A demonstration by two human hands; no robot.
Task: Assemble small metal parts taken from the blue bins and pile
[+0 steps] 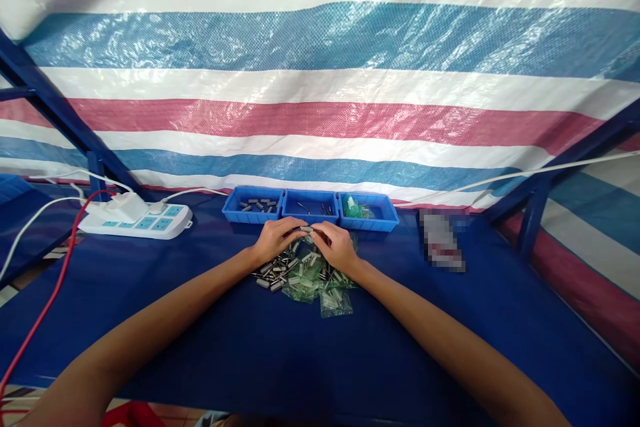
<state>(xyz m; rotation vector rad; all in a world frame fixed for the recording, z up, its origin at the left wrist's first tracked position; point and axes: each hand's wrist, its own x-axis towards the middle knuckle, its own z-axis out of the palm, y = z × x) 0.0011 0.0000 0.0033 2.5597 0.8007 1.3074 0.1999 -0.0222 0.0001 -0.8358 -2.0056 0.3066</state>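
My left hand (274,241) and my right hand (336,248) meet above the pile, their fingertips pinching a small metal part (306,229) from both sides. Just below them lies a heap of short metal parts and green-tinted clear plastic bags (300,277). Beyond my hands stand three blue plastic bins in a row. The left bin (253,215) and middle bin (310,219) hold small metal pieces, while the right bin (370,223) holds green-tinted bags.
A blue cloth (200,347) covers the table. To the left sit a white power strip (135,221) with a plug, white cables, and a red cable (55,280). A pixelated packet (441,240) lies to the right. A striped tarpaulin (320,47) and blue metal frame (50,107) stand behind.
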